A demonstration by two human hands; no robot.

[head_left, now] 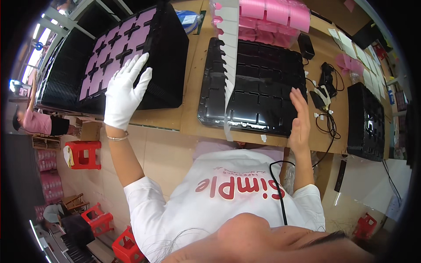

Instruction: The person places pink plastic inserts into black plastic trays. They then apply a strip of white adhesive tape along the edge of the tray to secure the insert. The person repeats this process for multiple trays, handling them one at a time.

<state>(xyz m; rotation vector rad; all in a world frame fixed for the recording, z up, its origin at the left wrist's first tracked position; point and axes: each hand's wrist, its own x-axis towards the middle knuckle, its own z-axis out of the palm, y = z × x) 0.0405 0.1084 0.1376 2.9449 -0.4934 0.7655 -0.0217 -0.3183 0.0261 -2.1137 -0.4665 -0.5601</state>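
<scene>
Black tray [267, 90] between both hands [124, 94] [300, 122]

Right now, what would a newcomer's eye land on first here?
Probably the white-gloved left hand, stark against the tall black tray stack with lilac pieces on top, at left. Next, the bright pink bundles at top centre, and below them a white notched strip crossing a glossy black tray. The bare right hand is at that tray's right edge.
</scene>
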